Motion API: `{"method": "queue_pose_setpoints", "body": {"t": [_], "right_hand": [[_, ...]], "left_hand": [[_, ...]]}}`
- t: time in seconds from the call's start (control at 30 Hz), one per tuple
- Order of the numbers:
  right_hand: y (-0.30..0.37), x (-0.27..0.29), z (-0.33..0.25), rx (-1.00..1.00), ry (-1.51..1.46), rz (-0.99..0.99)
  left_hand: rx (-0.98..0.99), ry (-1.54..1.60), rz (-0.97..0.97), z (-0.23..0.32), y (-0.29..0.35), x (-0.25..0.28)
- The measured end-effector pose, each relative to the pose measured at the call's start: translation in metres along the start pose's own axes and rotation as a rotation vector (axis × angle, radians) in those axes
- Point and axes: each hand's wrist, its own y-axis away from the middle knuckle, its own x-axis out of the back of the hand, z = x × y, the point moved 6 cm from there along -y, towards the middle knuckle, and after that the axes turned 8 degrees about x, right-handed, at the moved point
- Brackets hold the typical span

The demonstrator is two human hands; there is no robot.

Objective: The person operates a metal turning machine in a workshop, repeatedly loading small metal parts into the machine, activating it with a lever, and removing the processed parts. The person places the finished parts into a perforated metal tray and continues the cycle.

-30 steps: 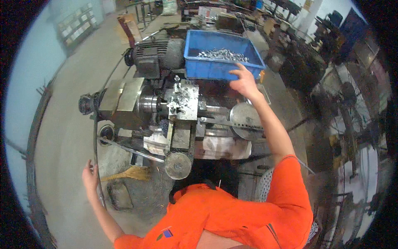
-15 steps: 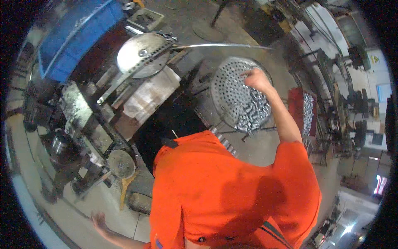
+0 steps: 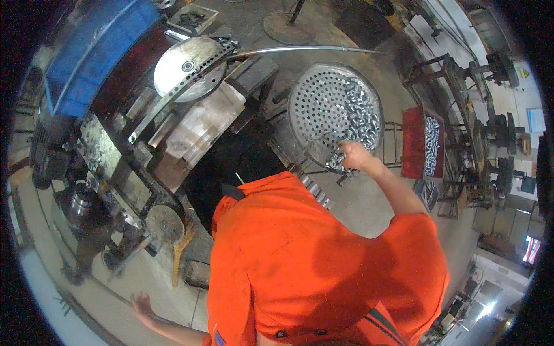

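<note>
Head view, the only one: the person in an orange top fills the lower middle of the frame. The right hand [image 3: 353, 155] reaches up to the right of centre, to the near rim of a round perforated metal tray [image 3: 323, 104]. Its fingers are curled down onto a heap of small shiny metal parts [image 3: 360, 118] that lies in the right half of the tray; the hand looks closed around some of them at the tray's lower edge, though the grip itself is too small to see clearly. The left hand [image 3: 140, 303] is at the lower left of the frame, well apart from the tray, with fingers spread open and nothing in it, above the grey floor.

Left of the tray, in the upper left, a machine [image 3: 115, 155] stands with a round bright metal disc [image 3: 187, 68] on top and a long thin metal rod [image 3: 300, 51] curving from the disc across the upper edge of the tray. A blue plastic crate [image 3: 92, 52] sits at the far upper left, beyond the machine. A whitish cloth [image 3: 199, 130] lies on the machine just below the disc. At the right of the frame, near the tray, a red bin [image 3: 412, 144] holds more shiny parts.
</note>
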Motion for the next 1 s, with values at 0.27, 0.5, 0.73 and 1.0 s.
{"method": "queue_pose_setpoints", "body": {"t": [0.27, 0.5, 0.73, 1.0], "right_hand": [[-0.002, -0.010, 0.010, -0.041, -0.135, 0.199], [-0.010, -0.008, -0.004, -0.080, 0.083, 0.150], [-0.023, -0.012, 0.022, -0.123, -0.178, 0.179], [-0.093, 0.137, -0.086, 0.137, -1.146, 0.318]], "left_hand": [[-0.029, 0.037, -0.087, 0.008, 0.021, -0.011], [-0.028, 0.045, -0.158, 0.001, 0.007, 0.006], [-0.019, 0.104, -0.116, 0.001, 0.015, -0.006], [-0.080, 0.054, -0.199, 0.008, 0.042, -0.012]]}}
